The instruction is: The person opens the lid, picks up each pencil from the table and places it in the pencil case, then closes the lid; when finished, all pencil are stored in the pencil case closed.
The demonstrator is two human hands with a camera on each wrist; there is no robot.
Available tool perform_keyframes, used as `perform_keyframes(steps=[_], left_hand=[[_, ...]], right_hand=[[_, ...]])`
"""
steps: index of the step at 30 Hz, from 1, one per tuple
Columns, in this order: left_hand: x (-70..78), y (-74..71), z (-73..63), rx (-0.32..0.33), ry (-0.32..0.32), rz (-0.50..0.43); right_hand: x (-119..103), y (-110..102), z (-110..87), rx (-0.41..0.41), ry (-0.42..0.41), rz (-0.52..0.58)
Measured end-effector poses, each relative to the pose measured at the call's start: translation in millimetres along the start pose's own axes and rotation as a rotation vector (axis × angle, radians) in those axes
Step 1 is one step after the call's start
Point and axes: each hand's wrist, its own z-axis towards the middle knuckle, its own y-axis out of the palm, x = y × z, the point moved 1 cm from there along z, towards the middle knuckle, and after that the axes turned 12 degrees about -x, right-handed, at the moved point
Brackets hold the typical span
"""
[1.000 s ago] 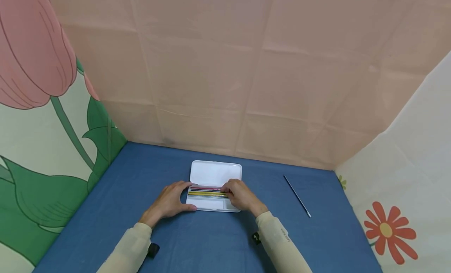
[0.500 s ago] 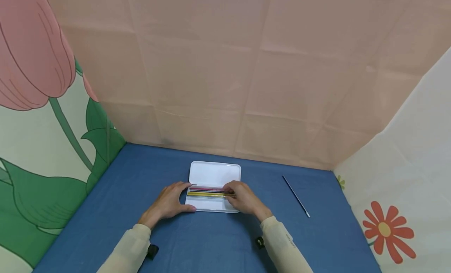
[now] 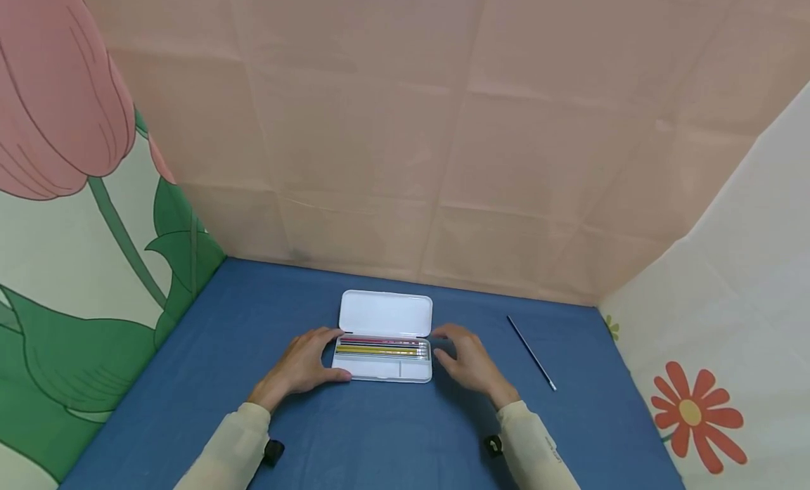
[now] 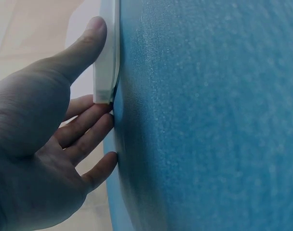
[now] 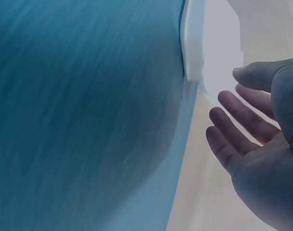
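Observation:
A white pencil case point(image 3: 365, 367) lies on the blue cloth with its lid point(image 3: 386, 313) folded back. Several pencils point(image 3: 376, 350), some yellow, some reddish and dark, lie side by side in its back part. My left hand point(image 3: 304, 361) holds the case's left end, thumb at the front corner and index finger at the back corner. In the left wrist view the thumb point(image 4: 96, 36) lies along the case's side wall. My right hand point(image 3: 471, 361) is just beyond the case's right end, fingers spread loosely with nothing between them. The right wrist view shows its fingers point(image 5: 233, 130) apart from the case.
A single dark pencil point(image 3: 531, 353) with a pale end lies slantwise on the blue cloth point(image 3: 380, 434) at the right. A beige sheet point(image 3: 443, 159) hangs behind, and flower-printed sheets point(image 3: 715, 300) stand at both sides.
My right hand has let go of the pencils in the case and drawn back to the right, its fingers spreading. My left hand has stayed on the case's left end.

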Motion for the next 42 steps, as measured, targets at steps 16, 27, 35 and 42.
perform_keyframes(steps=[16,27,35,42], left_hand=[[-1.4,0.7,0.9,0.005,-0.002,-0.008],[1.0,0.4,1.1,0.002,-0.002,-0.016],[1.3,-0.1,-0.5,-0.001,-0.002,-0.016],[-0.9,1.0,0.6,0.000,-0.008,-0.013]], right_hand=[[43,-42,-43.5,0.112,0.084,-0.070],[72,-61,-69.7,0.155,0.128,-0.091],[87,-73,-84.1,0.183,0.153,-0.117],[97,-81,-95.4,0.180,0.198,-0.108]])
